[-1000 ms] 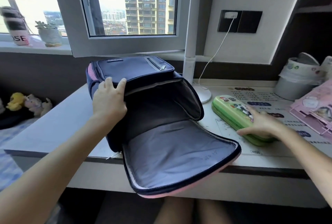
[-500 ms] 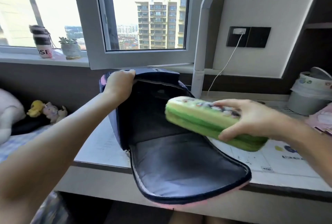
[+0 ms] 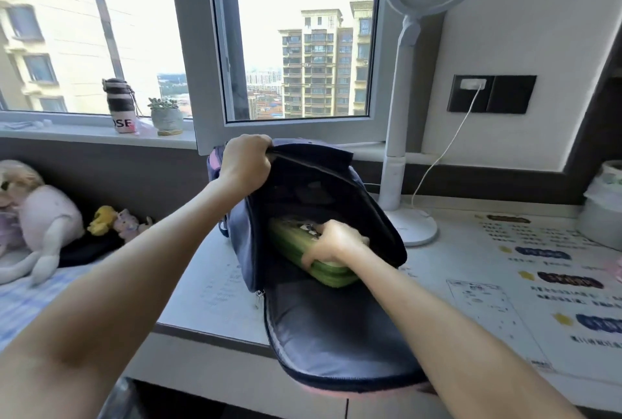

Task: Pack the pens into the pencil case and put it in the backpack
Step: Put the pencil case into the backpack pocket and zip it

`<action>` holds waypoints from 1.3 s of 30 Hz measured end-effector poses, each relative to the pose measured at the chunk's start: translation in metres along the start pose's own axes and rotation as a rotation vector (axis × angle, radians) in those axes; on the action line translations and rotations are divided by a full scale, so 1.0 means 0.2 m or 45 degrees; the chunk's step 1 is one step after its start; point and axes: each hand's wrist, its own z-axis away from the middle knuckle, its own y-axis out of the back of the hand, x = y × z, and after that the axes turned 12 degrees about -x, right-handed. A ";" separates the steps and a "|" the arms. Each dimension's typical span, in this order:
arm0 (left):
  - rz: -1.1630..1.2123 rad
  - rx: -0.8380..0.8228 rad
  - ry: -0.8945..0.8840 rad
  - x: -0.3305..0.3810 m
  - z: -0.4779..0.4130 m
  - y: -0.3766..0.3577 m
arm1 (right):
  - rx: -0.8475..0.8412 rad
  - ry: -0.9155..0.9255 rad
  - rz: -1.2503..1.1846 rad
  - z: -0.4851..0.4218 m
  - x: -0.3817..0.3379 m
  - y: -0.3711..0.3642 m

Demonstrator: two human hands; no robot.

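A navy backpack (image 3: 323, 334) with pink trim lies open on the desk, its front flap folded down over the desk's front edge. My left hand (image 3: 247, 163) grips the top rim of the bag and holds the mouth open. The green pencil case (image 3: 292, 237), closed, lies partly inside the bag's main compartment, its near end still sticking out. My right hand (image 3: 331, 242) is closed around that near end. No loose pens show.
A white lamp (image 3: 409, 216) stands just right of the bag, its cable running to a wall socket (image 3: 471, 87). Printed sheets (image 3: 538, 284) cover the desk (image 3: 208, 284) on the right; a white container (image 3: 602, 213) stands at the far right. Soft toys (image 3: 43, 216) lie left.
My right hand lifted the pencil case off the desk and carried it left into the open bag. My left hand shifted from the bag's side to its top rim.
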 end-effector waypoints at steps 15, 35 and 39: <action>-0.038 0.185 -0.032 -0.13 0.13 -0.07 | -0.196 0.148 0.344 0.51 0.23 0.12; -0.150 0.057 -0.130 -0.02 0.17 -0.04 | 0.055 0.380 0.050 0.07 0.09 -0.09; -0.038 0.109 -0.067 -0.12 0.23 -0.06 | -0.128 0.603 0.350 0.13 0.32 -0.01</action>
